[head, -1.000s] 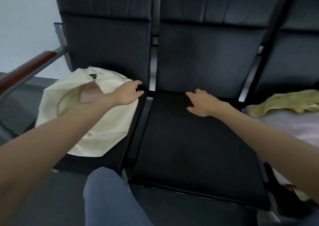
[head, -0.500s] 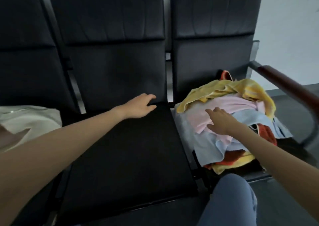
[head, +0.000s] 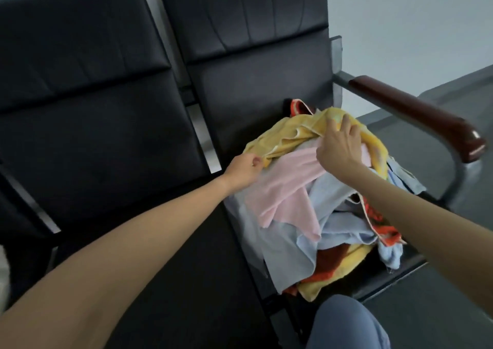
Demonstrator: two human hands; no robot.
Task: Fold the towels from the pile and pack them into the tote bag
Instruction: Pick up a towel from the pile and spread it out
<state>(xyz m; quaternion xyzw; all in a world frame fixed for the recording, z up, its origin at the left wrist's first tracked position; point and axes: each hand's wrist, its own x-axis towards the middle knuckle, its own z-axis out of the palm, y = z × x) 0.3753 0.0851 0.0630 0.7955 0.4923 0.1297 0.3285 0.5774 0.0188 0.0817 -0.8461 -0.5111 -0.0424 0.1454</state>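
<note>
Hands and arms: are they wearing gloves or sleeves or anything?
No gloves, and no sleeves in view. The left hand and right hand are bare, and both forearms are uncovered. I see no watch, ring or bracelet. A blue-grey trouser knee shows below.

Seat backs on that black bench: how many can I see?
2. One seat back fills the left of the view; the other seat back stands behind the towel pile. More may lie outside the view.

Lighting: dim, soft and even; hard shadows none. Glare: faint sheen on the black seat backs (head: 240,28) and the armrest (head: 416,114) tip. Focus: soft throughout; forearms nearest the lens blurred. Distortion: wide-angle bowing of straight lines toward the edges.
</note>
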